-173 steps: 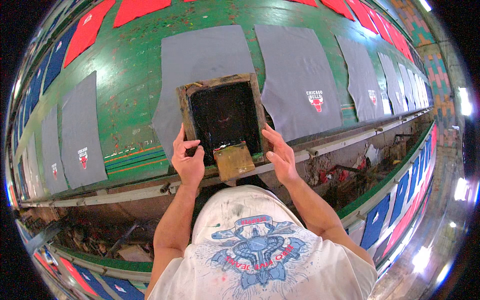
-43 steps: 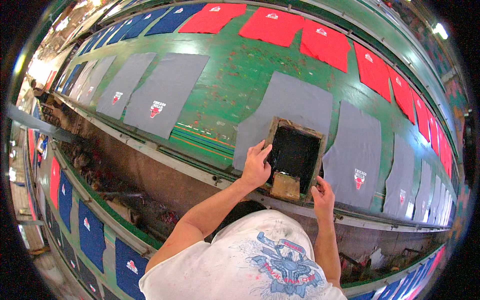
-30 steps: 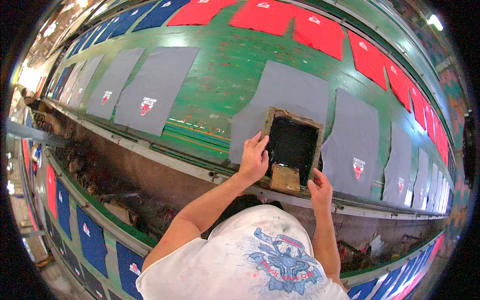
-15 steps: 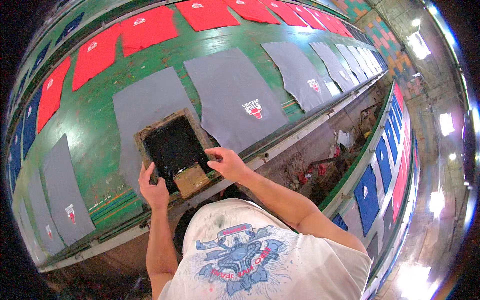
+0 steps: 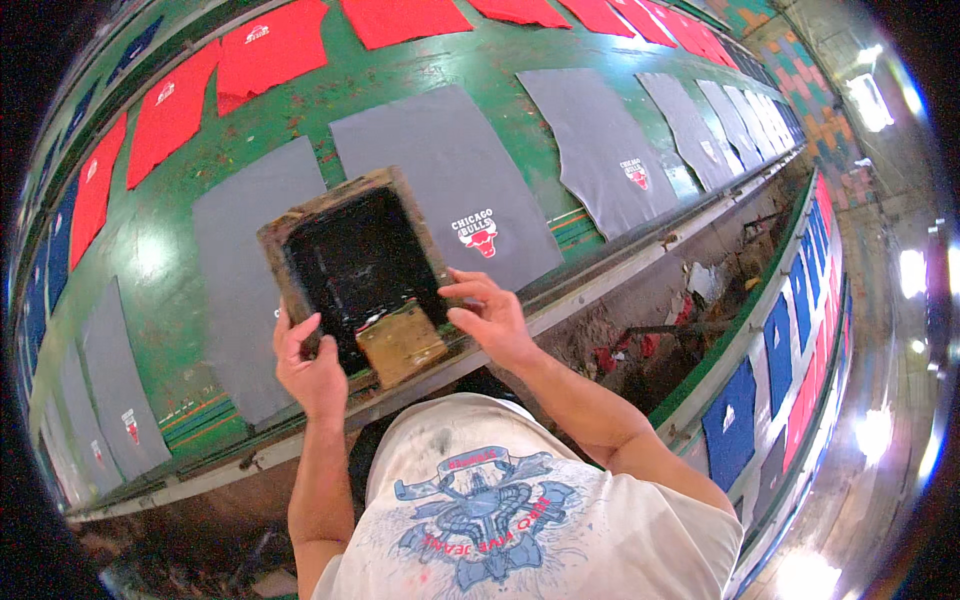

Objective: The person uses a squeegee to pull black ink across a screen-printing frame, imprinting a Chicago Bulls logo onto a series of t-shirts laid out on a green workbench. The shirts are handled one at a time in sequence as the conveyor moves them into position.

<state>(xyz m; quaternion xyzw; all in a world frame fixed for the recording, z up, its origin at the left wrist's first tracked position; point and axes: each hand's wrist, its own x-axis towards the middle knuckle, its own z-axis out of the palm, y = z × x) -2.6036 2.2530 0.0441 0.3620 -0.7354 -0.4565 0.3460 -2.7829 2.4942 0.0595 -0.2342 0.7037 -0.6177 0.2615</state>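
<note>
A wooden printing screen frame (image 5: 330, 203) with a black, wet-looking inside is held between my two hands, above two grey fabric pieces. My left hand (image 5: 312, 370) grips its left side near the lower corner. On the opposite side, the fingers of my right hand (image 5: 490, 318) are closed on the rim. A wooden squeegee block (image 5: 402, 345), stained and yellowish brown, rests inside at the near end. The left grey fabric piece (image 5: 240, 230) is partly covered, with a sliver of white print showing beside the frame. Further right, another grey fabric piece (image 5: 430, 140) bears a white and red print.
More grey pieces (image 5: 590, 130) and a row of red pieces (image 5: 270, 65) lie along the long green table (image 5: 150, 250). A metal rail (image 5: 590, 282) edges the table on my side. At the right, another table carries blue pieces (image 5: 728, 425). Scraps litter the gap between.
Both hands have raised the frame off the left grey piece, and it looks larger and slightly further right. Part of a white print now shows beside it. The view has shifted a little.
</note>
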